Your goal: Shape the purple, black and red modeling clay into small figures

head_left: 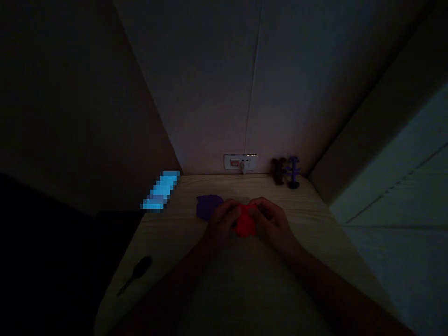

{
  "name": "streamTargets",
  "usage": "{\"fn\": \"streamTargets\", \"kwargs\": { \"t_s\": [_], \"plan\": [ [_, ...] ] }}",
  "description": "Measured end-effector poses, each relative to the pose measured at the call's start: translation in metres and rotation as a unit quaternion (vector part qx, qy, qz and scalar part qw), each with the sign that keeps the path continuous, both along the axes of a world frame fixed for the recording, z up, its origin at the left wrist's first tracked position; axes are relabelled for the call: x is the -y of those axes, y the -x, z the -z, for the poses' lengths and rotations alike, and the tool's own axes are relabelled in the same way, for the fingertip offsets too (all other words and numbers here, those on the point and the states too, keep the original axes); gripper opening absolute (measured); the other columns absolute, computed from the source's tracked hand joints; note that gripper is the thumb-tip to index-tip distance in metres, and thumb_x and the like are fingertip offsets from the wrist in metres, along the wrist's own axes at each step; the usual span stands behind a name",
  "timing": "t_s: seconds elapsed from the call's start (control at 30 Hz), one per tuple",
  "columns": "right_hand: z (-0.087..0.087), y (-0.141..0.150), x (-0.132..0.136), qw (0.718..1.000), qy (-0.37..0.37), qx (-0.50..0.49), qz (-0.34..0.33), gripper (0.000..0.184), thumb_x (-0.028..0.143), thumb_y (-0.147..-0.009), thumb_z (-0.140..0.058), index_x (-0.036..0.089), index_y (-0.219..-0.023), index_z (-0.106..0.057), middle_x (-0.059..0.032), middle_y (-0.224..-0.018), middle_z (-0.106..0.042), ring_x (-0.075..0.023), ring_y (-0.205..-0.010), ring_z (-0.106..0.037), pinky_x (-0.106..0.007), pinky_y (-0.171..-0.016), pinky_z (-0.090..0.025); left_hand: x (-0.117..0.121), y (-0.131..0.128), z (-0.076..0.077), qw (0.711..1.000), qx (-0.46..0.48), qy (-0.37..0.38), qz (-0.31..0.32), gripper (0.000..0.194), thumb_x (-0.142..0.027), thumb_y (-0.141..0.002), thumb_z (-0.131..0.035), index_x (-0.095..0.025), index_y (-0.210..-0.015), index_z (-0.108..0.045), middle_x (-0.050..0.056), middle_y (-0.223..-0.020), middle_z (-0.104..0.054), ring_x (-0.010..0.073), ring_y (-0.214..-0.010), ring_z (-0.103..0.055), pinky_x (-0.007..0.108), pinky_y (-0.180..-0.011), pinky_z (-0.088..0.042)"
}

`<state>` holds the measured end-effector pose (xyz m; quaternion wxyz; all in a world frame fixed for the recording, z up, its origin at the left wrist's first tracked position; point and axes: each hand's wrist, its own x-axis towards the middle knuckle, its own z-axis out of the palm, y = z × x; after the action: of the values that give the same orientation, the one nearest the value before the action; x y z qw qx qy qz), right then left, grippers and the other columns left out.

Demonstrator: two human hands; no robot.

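In the dim head view, a bright red, irregular piece (246, 223) is pinched between my two hands above the wooden tabletop. Its material cannot be made out. My left hand (224, 219) grips its left edge, thumb on the near face. On the opposite side, my right hand (271, 219) holds the top right edge with thumb and bent fingers. A flat purple piece with an uneven outline (207, 207) lies on the table just left of my left hand, partly hidden behind it.
A dark hairbrush-like object (140, 269) lies at the table's left. A glowing, pixelated rectangle (161, 191) is at the left edge. Against the wall stand a dark figure (278, 171) and a purple, branching one (293, 172). A wall socket (231, 162) holds a plug.
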<state>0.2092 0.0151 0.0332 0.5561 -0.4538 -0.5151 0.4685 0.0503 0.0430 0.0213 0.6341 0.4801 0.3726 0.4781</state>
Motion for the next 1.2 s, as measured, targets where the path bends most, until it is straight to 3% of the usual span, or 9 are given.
{"fn": "streamTargets", "kwargs": {
  "t_s": [0.23, 0.37, 0.5, 0.67, 0.77, 0.87, 1.0, 1.2],
  "plan": [
    [-0.004, -0.007, 0.002, 0.995, -0.077, 0.069, -0.010, 0.025, 0.047, -0.090, -0.080, 0.021, -0.089, -0.077, -0.0054, -0.086, -0.072, -0.0196, -0.079, -0.065, -0.031, -0.071, -0.052, -0.003, 0.004, -0.004, 1.000, -0.015, 0.007, -0.007, 0.038, -0.047, -0.069, -0.092, -0.017, -0.085, -0.075, 0.003, -0.077, -0.073, 0.0159, -0.069, -0.064, 0.026, -0.065, -0.048],
    [-0.003, -0.006, 0.002, 0.998, -0.046, 0.043, -0.015, 0.027, 0.048, -0.086, -0.083, 0.022, -0.091, -0.079, -0.0060, -0.087, -0.074, -0.0209, -0.080, -0.069, -0.032, -0.071, -0.055, -0.004, 0.006, 0.000, 1.000, -0.012, 0.012, -0.002, 0.036, -0.048, -0.071, -0.092, -0.016, -0.078, -0.077, 0.001, -0.069, -0.070, 0.0133, -0.062, -0.058, 0.024, -0.059, -0.043],
    [0.000, -0.003, -0.003, 1.000, 0.016, -0.022, 0.000, 0.039, 0.050, -0.075, -0.091, 0.022, -0.098, -0.075, -0.0028, -0.079, -0.075, -0.0178, -0.068, -0.067, -0.029, -0.062, -0.054, -0.003, 0.006, 0.003, 0.999, 0.015, 0.036, 0.019, 0.038, -0.050, -0.071, -0.092, -0.015, -0.080, -0.078, 0.001, -0.068, -0.068, 0.0125, -0.059, -0.057, 0.023, -0.056, -0.042],
    [0.003, 0.000, -0.008, 0.996, 0.018, -0.076, 0.037, 0.046, 0.046, -0.065, -0.098, 0.024, -0.092, -0.068, 0.0003, -0.076, -0.073, -0.0162, -0.066, -0.067, -0.028, -0.062, -0.055, 0.001, 0.005, -0.002, 0.995, 0.068, 0.077, 0.021, 0.044, -0.050, -0.062, -0.097, -0.014, -0.079, -0.076, 0.002, -0.068, -0.068, 0.0133, -0.057, -0.059, 0.025, -0.056, -0.046],
    [0.004, 0.000, -0.004, 0.996, -0.012, -0.009, 0.085, 0.036, 0.046, -0.071, -0.094, 0.023, -0.083, -0.070, -0.0013, -0.074, -0.073, -0.0176, -0.066, -0.067, -0.029, -0.062, -0.056, -0.001, 0.004, -0.002, 0.993, 0.085, 0.086, -0.001, 0.041, -0.044, -0.062, -0.098, -0.014, -0.080, -0.078, 0.004, -0.073, -0.073, 0.0148, -0.063, -0.063, 0.026, -0.061, -0.050],
    [0.006, -0.001, 0.002, 0.986, -0.075, 0.113, 0.097, 0.024, 0.044, -0.086, -0.084, 0.023, -0.098, -0.079, -0.0067, -0.089, -0.079, -0.0215, -0.077, -0.073, -0.034, -0.072, -0.060, -0.005, 0.003, 0.001, 0.991, 0.100, 0.085, -0.029, 0.037, -0.040, -0.063, -0.098, -0.014, -0.083, -0.080, 0.004, -0.077, -0.076, 0.0155, -0.069, -0.067, 0.027, -0.067, -0.052],
    [0.006, 0.000, 0.005, 0.956, -0.166, 0.235, 0.060, 0.046, 0.036, -0.087, -0.083, 0.024, -0.131, -0.074, -0.0116, -0.113, -0.081, -0.0272, -0.096, -0.075, -0.042, -0.087, -0.061, -0.006, 0.002, -0.001, 0.987, 0.122, 0.085, -0.056, 0.034, -0.034, -0.061, -0.099, -0.016, -0.082, -0.079, 0.002, -0.078, -0.077, 0.0136, -0.069, -0.067, 0.024, -0.066, -0.052],
    [0.007, -0.001, 0.003, 0.930, -0.203, 0.301, 0.054, 0.039, 0.026, -0.088, -0.074, 0.023, -0.128, -0.075, -0.0104, -0.105, -0.081, -0.0264, -0.089, -0.075, -0.039, -0.082, -0.062, 0.000, 0.001, -0.009, 0.983, 0.149, 0.097, -0.037, 0.039, -0.029, -0.056, -0.100, -0.017, -0.084, -0.075, 0.002, -0.079, -0.077, 0.0161, -0.069, -0.070, 0.027, -0.066, -0.056]
  ]
}}
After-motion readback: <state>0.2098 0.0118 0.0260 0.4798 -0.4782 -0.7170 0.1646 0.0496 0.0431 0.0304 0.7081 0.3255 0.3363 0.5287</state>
